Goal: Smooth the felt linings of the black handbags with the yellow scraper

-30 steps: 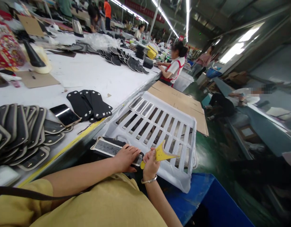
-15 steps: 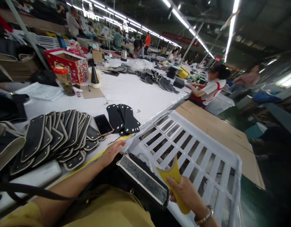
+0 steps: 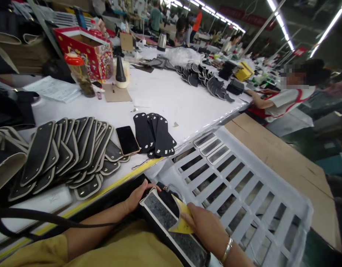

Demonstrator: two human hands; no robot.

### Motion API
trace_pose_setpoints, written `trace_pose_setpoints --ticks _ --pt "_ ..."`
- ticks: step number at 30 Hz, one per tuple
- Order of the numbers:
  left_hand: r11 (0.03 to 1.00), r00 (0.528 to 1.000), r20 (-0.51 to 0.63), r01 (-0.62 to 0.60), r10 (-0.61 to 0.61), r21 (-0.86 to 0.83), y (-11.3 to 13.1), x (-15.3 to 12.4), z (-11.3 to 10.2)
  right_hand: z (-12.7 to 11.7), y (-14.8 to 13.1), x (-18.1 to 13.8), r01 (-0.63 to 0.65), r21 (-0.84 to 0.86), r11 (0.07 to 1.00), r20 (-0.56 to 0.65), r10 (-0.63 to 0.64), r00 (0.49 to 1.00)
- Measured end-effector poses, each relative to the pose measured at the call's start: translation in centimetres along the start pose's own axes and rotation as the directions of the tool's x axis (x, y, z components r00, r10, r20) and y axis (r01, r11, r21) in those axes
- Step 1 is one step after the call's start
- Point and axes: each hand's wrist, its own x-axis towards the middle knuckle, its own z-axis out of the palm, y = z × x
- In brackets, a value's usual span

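Observation:
A long black piece with a white border and grey middle (image 3: 173,226) lies across my lap below the table edge. My left hand (image 3: 137,195) grips its far end, fingers curled over the corner. My right hand (image 3: 206,224) is closed on a yellow scraper-like tool (image 3: 180,218) whose tip rests on the piece's grey face. A silver bracelet (image 3: 226,250) sits on my right wrist.
A fanned row of black bordered pieces (image 3: 62,152), a phone (image 3: 127,139) and a small stack of black strips (image 3: 155,135) lie on the white table (image 3: 171,100). A white slotted crate (image 3: 243,185) stands to the right. A co-worker (image 3: 288,92) sits farther along the table.
My left hand came back from the table edge and took hold of the piece's far end. My right hand brought the yellow tool down onto the piece. The view tilted slightly left.

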Motion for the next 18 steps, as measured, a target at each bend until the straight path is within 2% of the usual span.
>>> trace_pose_setpoints --ticks 3,6,8,11,18 --pt "1.000 1.000 0.003 0.011 -0.011 -0.010 0.1 0.0 0.2 -0.4 -1.8 2.1 0.035 -0.046 0.998 -0.144 -0.042 0.989" --pt "0.999 1.000 0.013 -0.008 0.009 -0.035 -0.2 0.0 0.2 -0.4 -4.0 4.5 0.031 -0.109 0.994 -0.218 -0.055 0.974" --pt "0.997 1.000 0.009 0.003 -0.002 -0.071 -0.5 0.1 0.0 -0.4 -5.3 6.0 0.033 -0.142 0.989 -0.236 -0.067 0.969" --pt "0.986 0.996 -0.033 0.078 -0.084 -0.149 -0.9 0.4 -0.2 -0.5 -6.6 7.7 0.077 -0.180 0.981 -0.262 -0.123 0.957" --pt "0.926 0.980 -0.030 0.177 -0.198 -0.332 0.0 0.9 0.2 -2.1 -7.0 10.6 0.238 -0.226 0.945 -0.245 -0.291 0.925"
